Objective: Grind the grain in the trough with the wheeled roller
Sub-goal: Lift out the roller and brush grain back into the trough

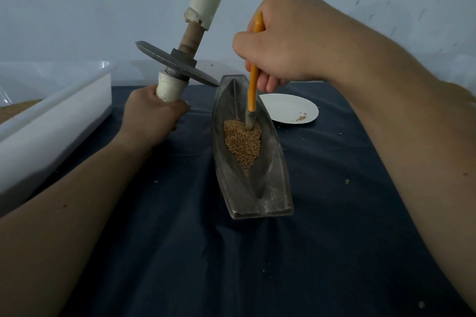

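Note:
A boat-shaped metal trough (277,175) lies lengthwise on the dark cloth, with a heap of tan grain (240,143) in its groove. My left hand (152,117) grips the lower cloth-wrapped handle of the wheeled roller (177,64), which is held up and tilted left of the trough, its metal disc clear of the grain. My right hand (280,44) grips an orange-handled brush (253,85) held upright over the trough. The bristles touch the far end of the grain heap.
A white plastic tub (59,110) stands at the left with tan grain in it. A white paper plate (291,108) with a few grains lies behind the trough on the right. Stray grains dot the dark cloth (180,252). A pale wall rises behind.

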`<state>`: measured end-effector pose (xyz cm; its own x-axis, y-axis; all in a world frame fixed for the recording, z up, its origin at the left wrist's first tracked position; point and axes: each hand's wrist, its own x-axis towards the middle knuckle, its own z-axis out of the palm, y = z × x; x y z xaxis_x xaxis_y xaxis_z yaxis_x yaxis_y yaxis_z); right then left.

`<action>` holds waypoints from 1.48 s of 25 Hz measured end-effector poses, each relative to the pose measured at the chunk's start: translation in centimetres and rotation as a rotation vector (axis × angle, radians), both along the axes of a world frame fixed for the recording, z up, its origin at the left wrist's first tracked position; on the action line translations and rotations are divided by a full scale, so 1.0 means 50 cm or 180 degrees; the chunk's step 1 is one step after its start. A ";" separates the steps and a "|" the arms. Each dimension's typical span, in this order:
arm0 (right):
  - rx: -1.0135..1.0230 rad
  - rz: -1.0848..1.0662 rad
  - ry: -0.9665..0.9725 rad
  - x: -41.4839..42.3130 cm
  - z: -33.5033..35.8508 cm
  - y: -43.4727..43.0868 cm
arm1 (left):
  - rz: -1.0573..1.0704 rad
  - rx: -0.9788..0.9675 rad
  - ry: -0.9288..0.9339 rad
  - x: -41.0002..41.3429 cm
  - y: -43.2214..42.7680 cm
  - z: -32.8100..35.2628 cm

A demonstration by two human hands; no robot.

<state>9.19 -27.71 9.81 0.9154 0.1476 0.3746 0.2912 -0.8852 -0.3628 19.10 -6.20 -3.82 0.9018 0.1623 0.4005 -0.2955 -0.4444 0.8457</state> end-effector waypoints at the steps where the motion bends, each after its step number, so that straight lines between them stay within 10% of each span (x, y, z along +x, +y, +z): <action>1: -0.0001 -0.0005 -0.0056 -0.001 0.001 -0.001 | -0.0008 -0.0005 -0.0004 0.000 0.000 0.000; 37: 0.0372 0.0217 -0.0312 0.017 -0.029 0.010 | -0.0054 -0.0115 0.0007 0.004 0.005 -0.003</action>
<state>10.05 -27.20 8.35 0.8629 0.1582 0.4800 0.3882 -0.8156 -0.4290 19.31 -5.94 -3.99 0.9054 0.1615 0.3927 -0.3009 -0.4085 0.8617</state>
